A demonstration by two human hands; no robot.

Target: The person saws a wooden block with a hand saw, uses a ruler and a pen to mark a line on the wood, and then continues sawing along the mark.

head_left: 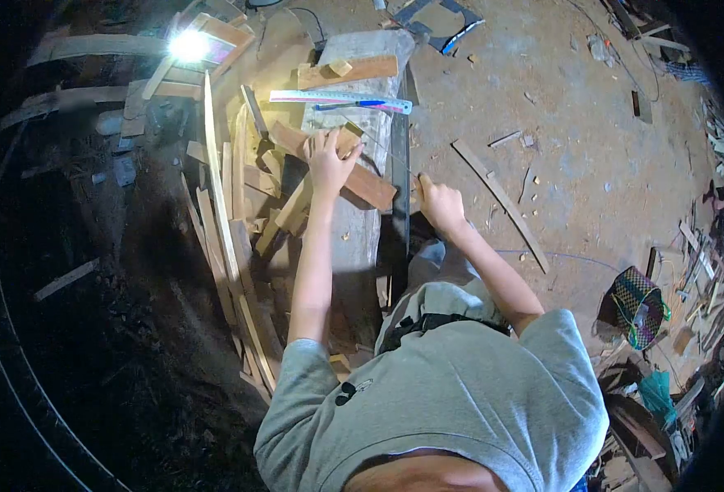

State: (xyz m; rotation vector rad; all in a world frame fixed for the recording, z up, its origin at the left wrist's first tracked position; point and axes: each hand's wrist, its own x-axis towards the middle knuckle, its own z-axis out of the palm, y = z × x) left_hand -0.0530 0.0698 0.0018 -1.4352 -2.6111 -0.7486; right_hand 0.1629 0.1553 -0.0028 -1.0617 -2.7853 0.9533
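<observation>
My left hand (330, 160) presses down on a small wooden piece that lies on a reddish-brown wooden block (370, 189), set at an angle across the grey bench plank (349, 238). My right hand (440, 202) is closed round the handle of a thin tool (394, 163), whose narrow blade runs up and left to the wood by my left fingers; its exact type is hard to tell. Just beyond lie a white ruler (296, 97) and a blue pen (370, 103). Another wooden block (362, 71) with a small offcut on it rests at the plank's far end.
A bright lamp (189, 47) shines at the upper left. Long wooden strips (222, 213) and offcuts lie left of the bench. On the floor at right are a flat strip (501, 205), a woven basket (634, 307) and scrap wood.
</observation>
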